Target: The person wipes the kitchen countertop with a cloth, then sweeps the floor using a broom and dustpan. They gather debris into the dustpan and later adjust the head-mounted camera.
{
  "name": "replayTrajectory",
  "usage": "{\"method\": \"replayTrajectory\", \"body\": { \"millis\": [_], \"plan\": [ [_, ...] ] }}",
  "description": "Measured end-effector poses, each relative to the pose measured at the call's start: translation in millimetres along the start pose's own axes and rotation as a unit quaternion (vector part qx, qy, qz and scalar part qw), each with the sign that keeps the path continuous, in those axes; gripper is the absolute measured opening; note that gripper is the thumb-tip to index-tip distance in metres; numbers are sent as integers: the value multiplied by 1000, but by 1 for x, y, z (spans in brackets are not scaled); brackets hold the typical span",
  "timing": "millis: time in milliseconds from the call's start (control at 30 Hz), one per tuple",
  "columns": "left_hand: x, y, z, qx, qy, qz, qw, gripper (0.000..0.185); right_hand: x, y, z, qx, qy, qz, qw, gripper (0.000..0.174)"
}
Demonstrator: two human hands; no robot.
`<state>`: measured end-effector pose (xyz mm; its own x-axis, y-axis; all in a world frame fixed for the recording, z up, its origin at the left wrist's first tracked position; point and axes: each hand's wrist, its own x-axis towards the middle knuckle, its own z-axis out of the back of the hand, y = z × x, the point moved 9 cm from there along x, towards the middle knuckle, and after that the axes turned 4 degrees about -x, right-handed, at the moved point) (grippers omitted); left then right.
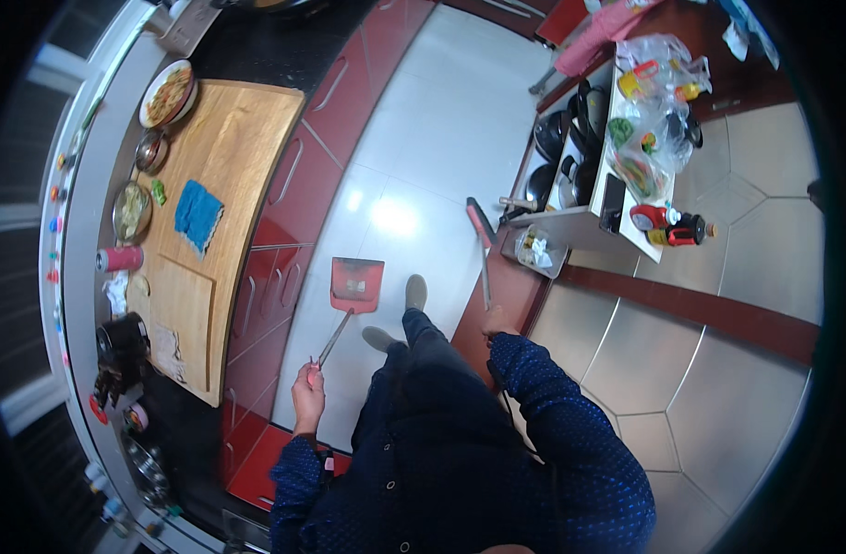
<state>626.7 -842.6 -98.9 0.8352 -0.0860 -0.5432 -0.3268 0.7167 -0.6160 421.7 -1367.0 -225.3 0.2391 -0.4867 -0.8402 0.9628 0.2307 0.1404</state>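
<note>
My left hand [308, 398] grips the handle of a long-handled red dustpan [357, 275], whose pan is over the pale tiled floor [423, 131] ahead of my feet. A few small light scraps sit in the pan. In my right hand [500, 324] is the grey stick of a broom [486, 273]. The broom's pink and dark head [481, 223] is off to the right, close to the shelf unit, apart from the dustpan. Whether the broom head touches the floor I cannot tell.
To the left, a counter holds a wooden board [246, 145], a blue cloth [198, 217] and several bowls. Red cabinets [284, 180] run below it. On the right stands a shelf unit [568, 228] with pans, bags and bottles. A clear bin [561, 257] is beside it.
</note>
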Motion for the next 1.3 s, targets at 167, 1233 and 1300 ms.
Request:
{"method": "replayTrajectory", "body": {
  "millis": [167, 1233, 1300],
  "plan": [
    [27, -8, -4, 18, 19, -1, 1000, 34, -72, -6, 2, 107, 96, -13, 990, 44],
    [76, -7, 0, 14, 102, 28, 994, 34, -51, -90, -141, 524, 0, -189, 830, 14],
    [75, -7, 2, 6, 91, 27, 995, 33, -63, -47, -148, 427, -3, -143, 893, 18]
  ]
}}
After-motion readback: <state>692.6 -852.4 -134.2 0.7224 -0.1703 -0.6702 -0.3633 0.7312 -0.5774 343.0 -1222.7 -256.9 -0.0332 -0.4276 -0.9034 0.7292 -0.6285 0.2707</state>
